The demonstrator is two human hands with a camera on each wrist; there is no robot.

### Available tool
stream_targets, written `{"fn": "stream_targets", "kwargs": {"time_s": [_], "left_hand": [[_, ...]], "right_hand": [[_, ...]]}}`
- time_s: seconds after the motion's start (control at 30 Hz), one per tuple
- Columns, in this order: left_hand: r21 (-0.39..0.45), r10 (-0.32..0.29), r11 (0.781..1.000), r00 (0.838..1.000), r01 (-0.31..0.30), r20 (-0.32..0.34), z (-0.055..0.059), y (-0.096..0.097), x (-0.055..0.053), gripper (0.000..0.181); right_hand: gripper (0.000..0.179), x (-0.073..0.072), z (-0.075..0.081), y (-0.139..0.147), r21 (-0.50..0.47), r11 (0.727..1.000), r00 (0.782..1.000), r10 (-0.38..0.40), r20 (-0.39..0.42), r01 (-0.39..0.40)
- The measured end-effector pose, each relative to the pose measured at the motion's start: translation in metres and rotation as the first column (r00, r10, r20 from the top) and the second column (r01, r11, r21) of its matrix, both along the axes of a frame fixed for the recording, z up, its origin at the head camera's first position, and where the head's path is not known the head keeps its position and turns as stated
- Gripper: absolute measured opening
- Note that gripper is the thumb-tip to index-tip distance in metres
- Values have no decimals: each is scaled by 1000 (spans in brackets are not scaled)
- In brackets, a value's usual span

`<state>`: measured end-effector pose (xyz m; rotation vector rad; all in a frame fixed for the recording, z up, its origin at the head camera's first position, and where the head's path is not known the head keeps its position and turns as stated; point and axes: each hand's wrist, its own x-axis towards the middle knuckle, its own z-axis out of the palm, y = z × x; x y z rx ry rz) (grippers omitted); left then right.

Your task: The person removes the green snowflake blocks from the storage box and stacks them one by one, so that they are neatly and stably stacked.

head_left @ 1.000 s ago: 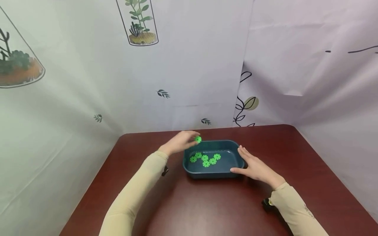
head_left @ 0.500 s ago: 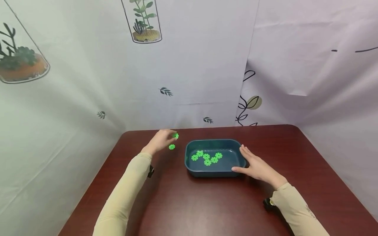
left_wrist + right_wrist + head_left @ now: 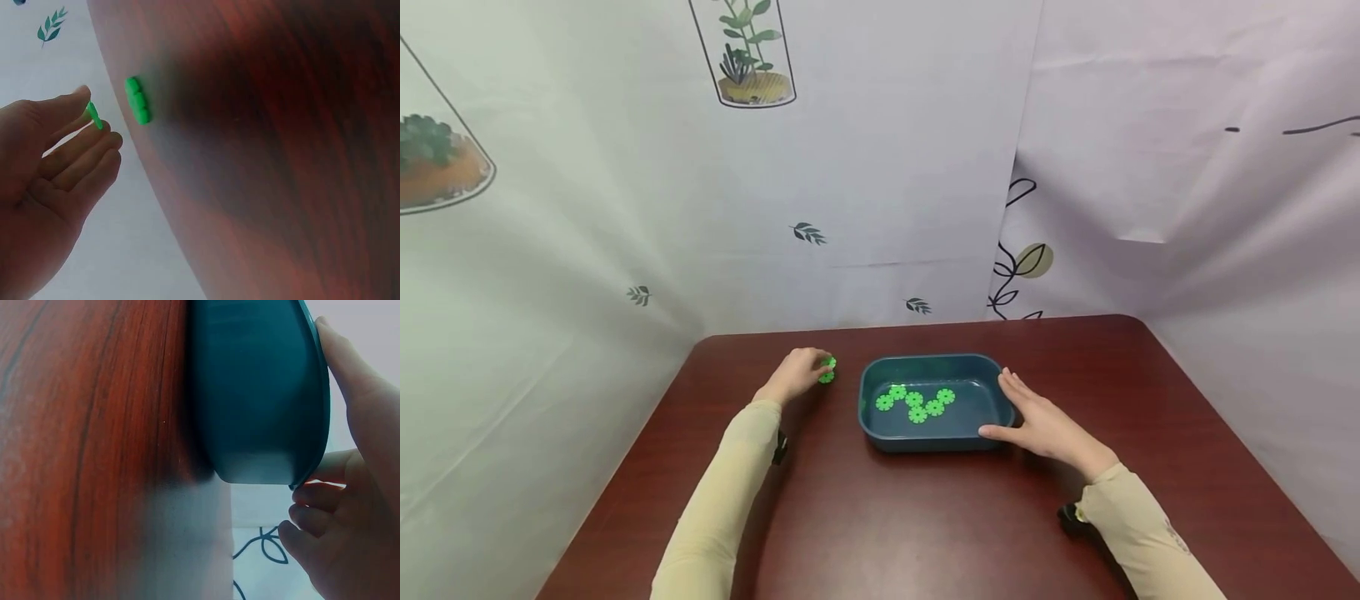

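My left hand (image 3: 793, 375) is over the table left of the tray, pinching a small green flower-shaped disc (image 3: 94, 115) between thumb and fingers. Close by on the table lies a second green disc (image 3: 137, 100), partly overlapped by the held one in the head view. The dark teal rectangular tray (image 3: 937, 444) has several green discs (image 3: 917, 414) on its floor, toward its left and middle. At the tray's right end is my right hand (image 3: 1048, 423), thumb at the near rim and extended fingers at the far right corner. The right wrist view shows the tray's outer wall (image 3: 259, 394) beside that hand.
Both hands work over a dark red-brown wooden table (image 3: 895, 525) with rounded far corners. A pale printed cloth (image 3: 895, 183) hangs behind it and along both sides. Dark devices sit under both wrists, one beneath the right sleeve (image 3: 1138, 525).
My left hand has carried its disc leftward from above the tray's far left corner, then down toward the disc on the table. My right hand has stayed at the tray's right end.
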<state>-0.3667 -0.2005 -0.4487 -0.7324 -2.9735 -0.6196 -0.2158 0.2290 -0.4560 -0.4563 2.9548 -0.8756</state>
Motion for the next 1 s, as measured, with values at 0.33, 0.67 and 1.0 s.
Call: {"fn": "stream_targets", "kwargs": {"time_s": [0.33,0.67,1.0], "left_hand": [[7,37,999,999,-38,19,-16,-7,1,29],[20,34,999,999,-34,-1,-20,-9,1,28],[-16,14,1000,1000,-14,-20,-20,-8,-4,28]], "right_hand": [[115,2,0,-1,-3,1000,1000,-5,16,5],[115,1,1,-1,0,1000,1000,-5,0,5],[116,-2,2,-1,6,1000,1000,-1,2,1]]}}
